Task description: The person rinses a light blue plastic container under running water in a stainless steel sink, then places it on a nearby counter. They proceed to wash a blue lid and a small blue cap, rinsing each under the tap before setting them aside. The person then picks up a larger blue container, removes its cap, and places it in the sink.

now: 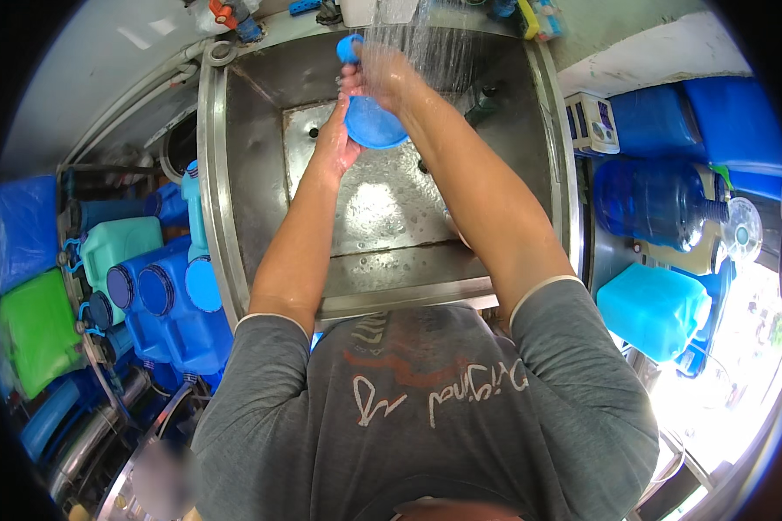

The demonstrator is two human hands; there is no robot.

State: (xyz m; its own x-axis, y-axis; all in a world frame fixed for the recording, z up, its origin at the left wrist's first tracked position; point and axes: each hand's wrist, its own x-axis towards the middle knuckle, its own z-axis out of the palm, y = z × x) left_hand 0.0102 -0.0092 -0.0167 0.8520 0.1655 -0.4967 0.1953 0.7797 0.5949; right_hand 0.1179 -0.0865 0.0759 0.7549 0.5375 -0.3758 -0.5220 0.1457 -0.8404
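Over the stainless steel sink (pixel 378 228), my left hand (pixel 337 146) grips the edge of a round blue plastic lid (pixel 375 124), or a similar shallow piece. My right hand (pixel 388 75) is just above it, under falling water (pixel 423 39) that partly blurs the fingers. A small blue cap (pixel 350 49) is at my right fingertips. The inner side of the lid is wet, and drops cover the sink bottom. A dark green object, perhaps a bottle (pixel 482 104), lies by the sink's right wall. My right forearm hides part of something pale lower in the sink.
Left of the sink stand several blue jugs (pixel 169 286) and a pale green jug (pixel 117 247). An orange-handled valve (pixel 223 13) is at the back left. On the right are a large blue water bottle (pixel 651 202), a turquoise container (pixel 655 309) and a yellow sponge (pixel 528 19) on the ledge.
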